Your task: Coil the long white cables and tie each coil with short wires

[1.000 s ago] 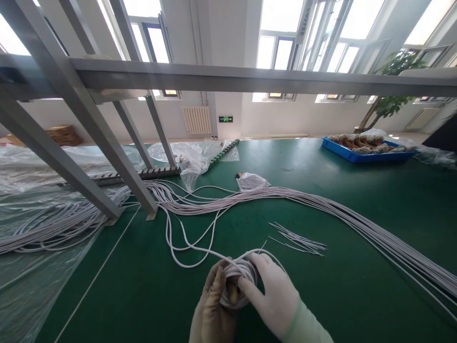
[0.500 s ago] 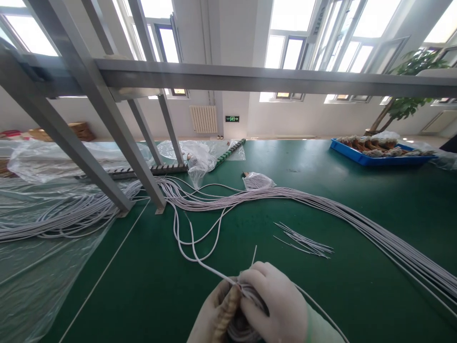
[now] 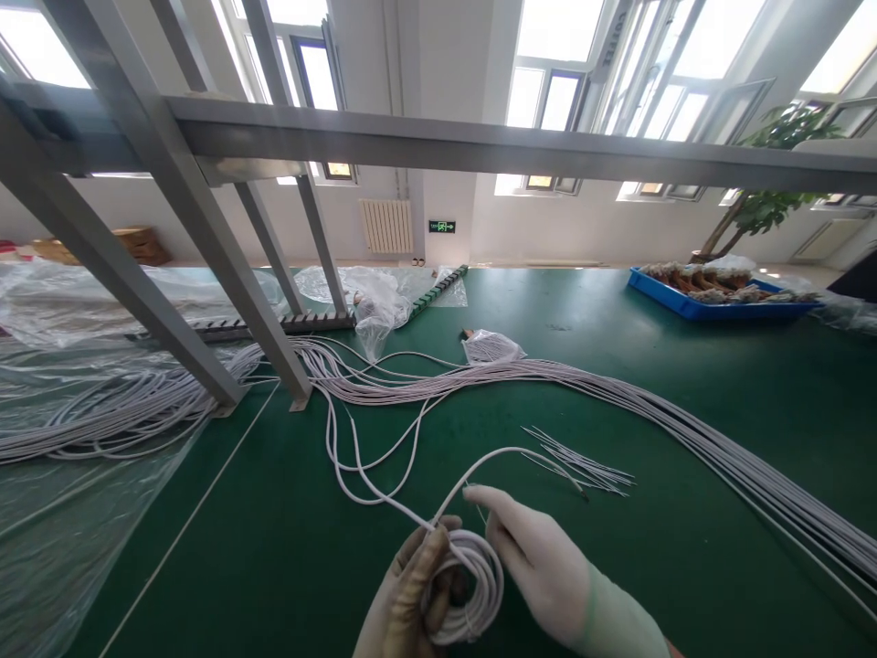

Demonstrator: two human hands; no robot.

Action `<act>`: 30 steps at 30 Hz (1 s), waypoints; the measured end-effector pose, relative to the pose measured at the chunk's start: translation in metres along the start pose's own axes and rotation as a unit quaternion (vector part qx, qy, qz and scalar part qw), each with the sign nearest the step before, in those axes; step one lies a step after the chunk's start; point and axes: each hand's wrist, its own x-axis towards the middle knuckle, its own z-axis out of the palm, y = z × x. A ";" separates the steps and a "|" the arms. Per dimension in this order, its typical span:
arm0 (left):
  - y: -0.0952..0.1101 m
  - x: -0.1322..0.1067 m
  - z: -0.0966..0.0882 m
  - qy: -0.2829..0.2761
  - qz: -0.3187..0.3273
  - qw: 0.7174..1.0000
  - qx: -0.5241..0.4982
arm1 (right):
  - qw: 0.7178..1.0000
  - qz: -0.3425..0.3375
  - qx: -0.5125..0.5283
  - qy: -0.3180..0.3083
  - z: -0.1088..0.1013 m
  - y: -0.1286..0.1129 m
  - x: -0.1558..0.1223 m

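Note:
My left hand (image 3: 404,603), in a yellowish glove, grips a small coil of white cable (image 3: 472,585) just above the green table (image 3: 288,539). My right hand (image 3: 534,557), in a white glove, rests against the coil's right side with its fingers stretched out toward the loose cable end (image 3: 507,454), which arcs up from the coil. The same cable trails off left toward a long bundle of white cables (image 3: 617,393) that runs across the table. A small fan of short thin ties (image 3: 582,461) lies just beyond my right hand.
Grey steel frame legs (image 3: 226,292) stand at the left, with a crossbar overhead. Clear plastic sheeting (image 3: 75,493) covers the left side over more cable. A small bagged cable bundle (image 3: 490,347) and crumpled bags (image 3: 374,306) lie mid-table. A blue tray (image 3: 719,302) sits far right.
My right hand has come off the top of the coil and opened out to its right. The free cable end now loops upward, and the coil shows in full.

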 end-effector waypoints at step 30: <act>0.010 -0.006 0.003 -0.102 -0.023 0.987 0.124 | 0.991 -0.036 0.071 -0.111 -0.016 0.007 0.005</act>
